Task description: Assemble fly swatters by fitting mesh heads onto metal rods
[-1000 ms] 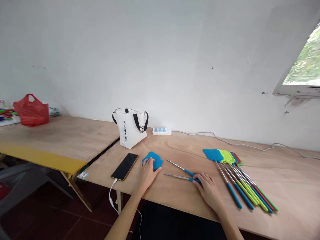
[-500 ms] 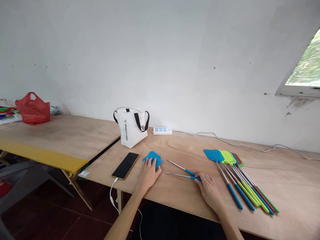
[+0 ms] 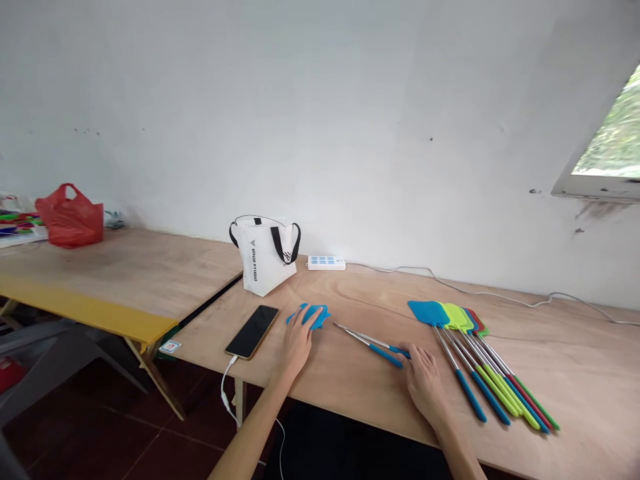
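My left hand (image 3: 296, 343) is closed over the blue fly swatter heads (image 3: 318, 319), its fingers hiding part of them. Two telescopic metal rods with blue grips lie to the right, their thin tips close together. The nearer rod (image 3: 385, 355) rests loose on the table. My right hand (image 3: 424, 373) has its fingers closed at the grip end of the farther rod (image 3: 399, 351). Right of that hand is a row of assembled fly swatters (image 3: 457, 369) with blue, yellow-green, red and green parts, heads overlapping at the far end.
On the wooden table (image 3: 360, 413) lies a black phone (image 3: 252, 331) with a white cable (image 3: 226, 393). Behind it stands a white tote bag (image 3: 263, 260), beside a power strip (image 3: 326, 263) whose cord runs right along the wall. A red plastic bag (image 3: 75, 215) sits on the left table.
The two rods have swapped order: one now lies loose nearer me, the other is at my right fingers. The blue heads under my left hand have shifted slightly right and spread.
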The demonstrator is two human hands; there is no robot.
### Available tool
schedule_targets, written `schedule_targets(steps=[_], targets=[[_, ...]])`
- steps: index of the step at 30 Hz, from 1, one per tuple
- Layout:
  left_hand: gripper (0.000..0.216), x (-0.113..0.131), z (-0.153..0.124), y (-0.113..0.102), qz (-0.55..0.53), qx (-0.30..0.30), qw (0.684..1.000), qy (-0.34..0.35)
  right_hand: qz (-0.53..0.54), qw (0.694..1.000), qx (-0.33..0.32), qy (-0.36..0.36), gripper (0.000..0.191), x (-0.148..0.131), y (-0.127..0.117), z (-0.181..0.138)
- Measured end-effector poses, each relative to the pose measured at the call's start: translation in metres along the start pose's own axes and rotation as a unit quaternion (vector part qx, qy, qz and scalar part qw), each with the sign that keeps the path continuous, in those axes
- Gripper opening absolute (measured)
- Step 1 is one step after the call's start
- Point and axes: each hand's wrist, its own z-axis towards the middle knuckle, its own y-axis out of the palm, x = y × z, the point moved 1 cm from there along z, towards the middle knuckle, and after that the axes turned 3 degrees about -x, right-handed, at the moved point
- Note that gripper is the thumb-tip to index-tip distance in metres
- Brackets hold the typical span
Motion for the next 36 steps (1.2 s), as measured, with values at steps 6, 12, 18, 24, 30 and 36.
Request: schedule_targets(steps=[6,12,18,24,30,36], targets=[[0.073,0.009,0.001,-0.007,-0.056,0.020,0.997,0.048,0.006,1.000,-0.002,0.006,0.028,-0.004,-0.003,0.000],[0.070,0.013,0.000,-0.010,-0.053,0.017,0.997,0.046,0.016,1.000,-0.003,0.001,0.029,-0.007,-0.004,0.001],[0.074,0.015,0.000,-0.013,-0.039,0.009,0.998,0.049,0.021,1.000,-0.009,-0.004,0.028,-0.008,-0.003,0.001],[0.078,0.019,0.000,-0.017,-0.037,-0.019,0.997,0.065,0.017,1.000,-0.017,-0.001,0.030,-0.006,-0.001,0.000],[0.078,0.016,0.001,-0.015,-0.051,-0.015,0.997,0.051,0.013,1.000,-0.012,-0.006,0.029,-0.007,-0.001,0.001],[0.079,0.014,0.001,-0.013,-0.037,-0.005,0.998,0.046,0.002,1.000,-0.007,-0.011,0.029,-0.008,-0.002,0.001]])
